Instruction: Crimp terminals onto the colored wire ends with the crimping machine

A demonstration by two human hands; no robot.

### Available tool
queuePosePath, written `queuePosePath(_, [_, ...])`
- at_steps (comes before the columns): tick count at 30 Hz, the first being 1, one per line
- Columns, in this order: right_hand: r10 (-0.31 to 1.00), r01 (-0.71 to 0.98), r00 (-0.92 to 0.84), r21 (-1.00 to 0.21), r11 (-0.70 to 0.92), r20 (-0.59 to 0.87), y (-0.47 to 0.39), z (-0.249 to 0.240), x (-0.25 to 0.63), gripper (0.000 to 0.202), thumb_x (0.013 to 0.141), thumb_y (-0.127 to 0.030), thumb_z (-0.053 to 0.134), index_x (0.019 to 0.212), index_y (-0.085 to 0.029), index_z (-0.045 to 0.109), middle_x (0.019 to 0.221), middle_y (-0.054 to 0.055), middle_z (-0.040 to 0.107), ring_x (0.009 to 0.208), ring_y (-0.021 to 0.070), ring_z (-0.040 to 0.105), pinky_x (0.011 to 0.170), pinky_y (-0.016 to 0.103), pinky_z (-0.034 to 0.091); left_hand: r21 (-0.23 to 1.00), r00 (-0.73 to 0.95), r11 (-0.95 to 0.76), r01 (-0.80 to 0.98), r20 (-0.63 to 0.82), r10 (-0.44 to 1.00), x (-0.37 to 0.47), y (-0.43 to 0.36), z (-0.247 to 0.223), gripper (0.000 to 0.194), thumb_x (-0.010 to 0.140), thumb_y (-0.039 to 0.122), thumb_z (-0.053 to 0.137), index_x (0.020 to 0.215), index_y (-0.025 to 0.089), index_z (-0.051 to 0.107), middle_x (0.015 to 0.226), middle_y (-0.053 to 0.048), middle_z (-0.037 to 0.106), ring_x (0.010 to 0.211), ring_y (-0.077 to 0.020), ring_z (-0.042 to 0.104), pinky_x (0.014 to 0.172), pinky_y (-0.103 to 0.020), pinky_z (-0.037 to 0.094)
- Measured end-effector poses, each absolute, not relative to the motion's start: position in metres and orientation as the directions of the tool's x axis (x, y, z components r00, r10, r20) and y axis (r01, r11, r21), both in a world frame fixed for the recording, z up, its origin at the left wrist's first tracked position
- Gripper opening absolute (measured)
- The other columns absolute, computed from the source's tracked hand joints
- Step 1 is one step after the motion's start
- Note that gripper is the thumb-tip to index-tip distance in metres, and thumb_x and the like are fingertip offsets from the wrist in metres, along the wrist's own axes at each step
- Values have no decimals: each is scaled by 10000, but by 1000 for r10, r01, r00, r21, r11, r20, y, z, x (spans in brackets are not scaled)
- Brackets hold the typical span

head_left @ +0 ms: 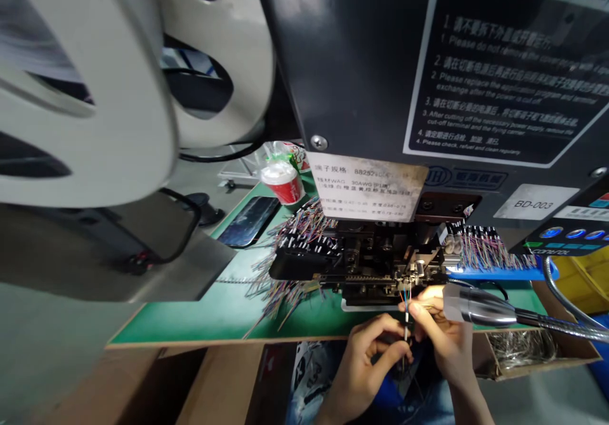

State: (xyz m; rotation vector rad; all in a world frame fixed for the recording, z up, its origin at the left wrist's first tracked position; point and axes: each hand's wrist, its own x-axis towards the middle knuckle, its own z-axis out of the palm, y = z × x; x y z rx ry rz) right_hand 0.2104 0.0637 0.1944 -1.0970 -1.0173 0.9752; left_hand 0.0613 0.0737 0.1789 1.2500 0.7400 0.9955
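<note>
Between both hands runs a thin cable (406,333), upright in the view, its top end fanned into several fine coloured wires (405,297). My left hand (368,361) is closed with thumb and fingers pinching the cable's lower part. Higher up, my right hand (440,326) is closed too, its thumb and forefinger pressed at the wires just above the cable's sleeve. The wire tips reach the crimping head (412,273) of a dark terminal crimping machine (352,63). Its metal terminal strip (366,279) feeds in from the left.
Bundles of coloured wires (276,298) lie left of the machine, with more wires (495,247) in a blue tray (504,274) at right. A lamp (485,306) juts beside my right hand. A phone (250,221) and red cup (283,184) stand behind. A cardboard box (566,352) sits below the table edge.
</note>
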Motion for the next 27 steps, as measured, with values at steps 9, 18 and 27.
queuePosePath(9, [933, -1, 336, -991, 136, 128, 69, 189, 209, 233, 922, -428, 759, 943, -205, 822, 756, 43, 789, 518, 150, 596, 534, 279, 520, 956, 151, -289, -47, 293, 944, 82, 71, 171, 128, 912, 131, 647, 879, 200, 751, 839, -28, 763, 730, -164, 753, 627, -155, 606])
queuePosePath(18, [932, -51, 356, -995, 87, 63, 72, 191, 206, 252, 889, -453, 783, 963, -215, 822, 832, 60, 824, 542, 161, 640, 533, 280, 545, 927, 100, -371, -60, 375, 921, 83, 72, 172, 178, 893, 80, 652, 902, 223, 757, 840, 11, 764, 728, -133, 769, 646, -117, 608])
queuePosePath(27, [935, -23, 345, -995, 100, 86, 71, 187, 205, 253, 913, -448, 763, 988, -212, 817, 864, 70, 823, 600, 184, 670, 585, 301, 558, 944, 124, -313, -99, 324, 938, 82, 70, 167, 159, 917, 109, 659, 937, 217, 774, 864, -5, 754, 740, -138, 757, 638, -123, 608])
